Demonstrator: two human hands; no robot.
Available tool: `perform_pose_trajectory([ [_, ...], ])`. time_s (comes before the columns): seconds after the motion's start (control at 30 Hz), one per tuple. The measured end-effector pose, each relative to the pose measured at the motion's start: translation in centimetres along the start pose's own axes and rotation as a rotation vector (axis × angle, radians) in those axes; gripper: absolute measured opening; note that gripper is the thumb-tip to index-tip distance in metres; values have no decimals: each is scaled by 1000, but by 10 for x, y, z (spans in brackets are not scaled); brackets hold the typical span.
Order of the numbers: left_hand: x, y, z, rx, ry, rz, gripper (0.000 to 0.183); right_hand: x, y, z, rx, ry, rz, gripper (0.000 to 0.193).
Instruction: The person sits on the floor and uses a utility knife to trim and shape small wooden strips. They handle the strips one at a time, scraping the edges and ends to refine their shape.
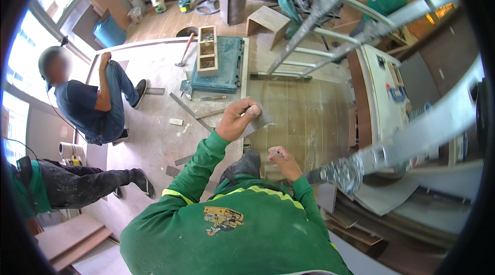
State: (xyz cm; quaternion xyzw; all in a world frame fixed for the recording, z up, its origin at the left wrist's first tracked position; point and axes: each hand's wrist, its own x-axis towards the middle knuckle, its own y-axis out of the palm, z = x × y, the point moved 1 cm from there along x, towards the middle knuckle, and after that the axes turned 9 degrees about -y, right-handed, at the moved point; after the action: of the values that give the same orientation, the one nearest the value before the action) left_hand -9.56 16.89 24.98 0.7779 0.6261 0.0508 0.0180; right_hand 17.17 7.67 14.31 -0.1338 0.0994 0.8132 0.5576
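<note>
Pinched between the thumb and fingers of my left hand point(237, 120) is a thin grey rectangular sheet point(260, 120), held out over the edge of the large pale board. My right hand point(284, 162) is lower and to the right, its fingers curled closed; whatever they hold, if anything, does not show. On the pale board point(154, 63) ahead lies a teal tool case point(230, 58) with a divided wooden box point(208, 72) on top. Beside them are a hammer point(184, 51), a scraper point(186, 89) and a brush point(213, 98).
An aluminium ladder point(330, 17) leans at right, near a white workbench point(379, 89). A person in dark blue point(85, 97) crouches at left; another's dark trousers point(77, 182) are lower left. Thin strips point(186, 107) and a white block point(176, 121) lie on the board.
</note>
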Motion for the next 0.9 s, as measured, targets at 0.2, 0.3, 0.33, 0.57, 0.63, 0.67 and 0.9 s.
perform_pose_trajectory([
  [0.2, 52, -39, 8, -68, -59, -58, 20, 90, -4, -33, 396, 418, -356, 24],
  [0.3, 61, -30, 10, 81, -126, -119, 21, 89, -15, -99, 392, 597, -421, 25],
  [0.33, 73, -33, 14, 109, -124, -172, 21, 99, -21, -107, 304, 610, -389, 25],
  [0.57, 127, -59, 26, 280, -93, -371, 28, 95, -12, -110, 22, 659, -52, 26],
  [0.63, 136, -60, 29, 238, -96, -377, 28, 96, -20, -102, -4, 633, -46, 26],
  [0.67, 139, -57, 30, 216, -97, -379, 28, 95, -24, -98, -17, 620, -45, 26],
  [0.9, 149, -41, 17, 235, -49, -407, 31, 73, -59, -93, 52, 580, -233, 23],
])
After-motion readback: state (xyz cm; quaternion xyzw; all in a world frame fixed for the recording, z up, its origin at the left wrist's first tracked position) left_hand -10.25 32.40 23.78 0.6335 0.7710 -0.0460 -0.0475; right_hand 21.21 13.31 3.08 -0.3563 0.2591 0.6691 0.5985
